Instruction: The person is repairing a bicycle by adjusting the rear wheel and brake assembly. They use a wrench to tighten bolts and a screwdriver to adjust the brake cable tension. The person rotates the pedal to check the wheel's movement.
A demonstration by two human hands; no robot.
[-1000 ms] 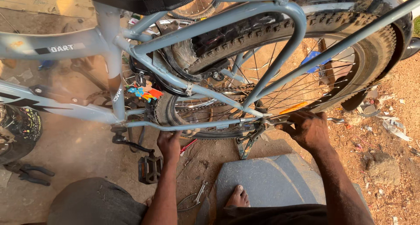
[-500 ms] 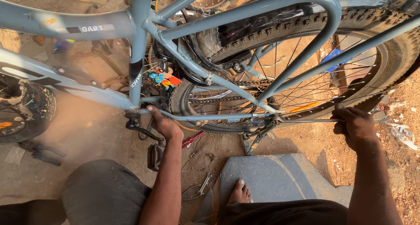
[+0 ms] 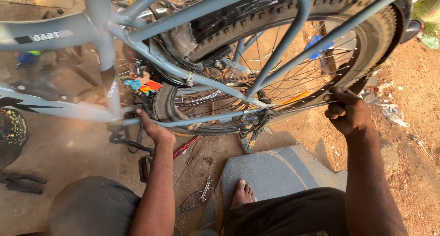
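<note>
1. The pale blue steel bicycle frame (image 3: pixel 183 75) fills the upper half of the picture, and its black knobby rear tyre (image 3: pixel 366 43) with silver spokes arcs across the upper right.
2. The left hand (image 3: pixel 153 128) sits at lower left of centre, fingers closed around the thin chainstay tube near the black crank and pedal (image 3: pixel 144 165).
3. The right hand (image 3: pixel 348 112), at centre right, curls its fingers on the tyre's lower rim among the spokes.
4. The step in hand looks like steadying the frame while turning or checking the wheel; a next move would likely need a firm frame grip.
5. Slim metal pliers (image 3: pixel 197 197) lie on the dirt floor (image 3: pixel 412 139), beside a bare foot (image 3: pixel 243 192) on a grey slab (image 3: pixel 275 172).
</note>
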